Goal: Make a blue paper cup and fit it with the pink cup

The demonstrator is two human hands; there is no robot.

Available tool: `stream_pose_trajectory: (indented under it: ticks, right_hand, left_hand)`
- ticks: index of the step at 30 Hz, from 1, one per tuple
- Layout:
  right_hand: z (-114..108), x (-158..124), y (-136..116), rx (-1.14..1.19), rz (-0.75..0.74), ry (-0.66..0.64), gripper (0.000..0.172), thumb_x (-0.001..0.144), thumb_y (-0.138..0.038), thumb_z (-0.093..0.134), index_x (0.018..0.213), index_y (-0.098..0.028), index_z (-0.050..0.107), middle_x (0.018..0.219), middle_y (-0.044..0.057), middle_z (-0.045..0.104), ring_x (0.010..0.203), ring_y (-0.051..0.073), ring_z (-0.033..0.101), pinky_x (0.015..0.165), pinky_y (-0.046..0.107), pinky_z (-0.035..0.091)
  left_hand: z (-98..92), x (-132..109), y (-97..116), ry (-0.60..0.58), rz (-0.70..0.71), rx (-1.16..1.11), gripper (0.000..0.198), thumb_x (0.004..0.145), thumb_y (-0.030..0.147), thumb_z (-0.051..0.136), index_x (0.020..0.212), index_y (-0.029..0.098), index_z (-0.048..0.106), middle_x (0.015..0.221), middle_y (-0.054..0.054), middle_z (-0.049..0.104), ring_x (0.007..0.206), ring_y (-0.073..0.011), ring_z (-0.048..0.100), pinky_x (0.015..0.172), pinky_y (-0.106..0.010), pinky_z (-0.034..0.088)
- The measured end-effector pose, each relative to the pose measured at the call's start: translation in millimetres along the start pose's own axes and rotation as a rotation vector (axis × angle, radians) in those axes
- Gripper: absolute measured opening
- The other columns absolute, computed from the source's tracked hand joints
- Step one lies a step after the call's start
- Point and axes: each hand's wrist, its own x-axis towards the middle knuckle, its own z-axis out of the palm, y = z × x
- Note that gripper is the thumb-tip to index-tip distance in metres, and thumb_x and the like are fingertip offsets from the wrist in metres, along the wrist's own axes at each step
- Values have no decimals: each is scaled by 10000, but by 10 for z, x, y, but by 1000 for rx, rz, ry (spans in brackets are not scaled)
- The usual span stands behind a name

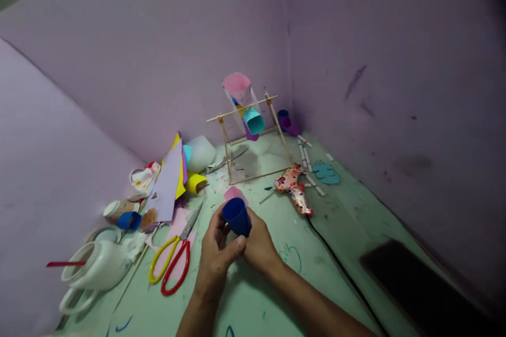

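Between my two hands, low in the middle of the view, I hold a dark blue paper cup shape (236, 213) with its opening facing up toward me. My left hand (217, 247) grips its left side, thumb along the front. My right hand (259, 242) wraps the right side and back; some of its fingers are hidden. A pink paper piece (236, 195) lies just behind the cup. Further back stands a stick frame (226, 147) whose crossbar carries a wheel of coloured paper cups, among them a pink cup (237, 84) and a turquoise cup (253, 121).
Scissors (184, 242) with yellow and red handles lie to the left, near a white jug (100, 268) and paper sheets (168, 184). A flower-patterned glue gun (293, 187) trails a black cord on the right, by turquoise paper cutouts (326, 172). A dark flat object (411, 284) sits lower right.
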Motion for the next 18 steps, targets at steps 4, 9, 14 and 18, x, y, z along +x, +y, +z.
stream_pose_trajectory:
  ticks: [4,9,14,18]
  right_hand:
    - [-38,-22,-68,-191,-12,2,302,617,-165,554,914,-172,610,750,26,651,696,198,594,612,270,435]
    - [-59,-24,-109,-238,-35,-5,377,607,-146,564,982,-179,594,719,14,626,592,163,546,567,254,421]
    - [-121,76,-124,-38,97,218,218,586,-151,556,803,-168,545,643,-21,542,571,132,491,541,228,411]
    - [-144,86,-184,8,129,319,212,581,-141,540,789,-175,523,632,-33,527,562,125,480,542,225,399]
  left_hand:
    - [45,56,-54,93,-43,145,556,551,313,791,1052,139,623,1024,-98,690,989,-283,621,920,-380,441]
    - [22,179,32,7,-129,-107,546,563,380,770,1019,116,628,974,-123,704,923,-293,646,860,-399,482]
    - [-448,170,317,193,23,434,539,702,467,615,1171,216,531,1072,-93,664,952,-262,631,875,-407,464]
    - [-1203,80,153,173,-148,1102,353,682,436,547,965,243,629,857,-88,715,848,-330,654,838,-494,453]
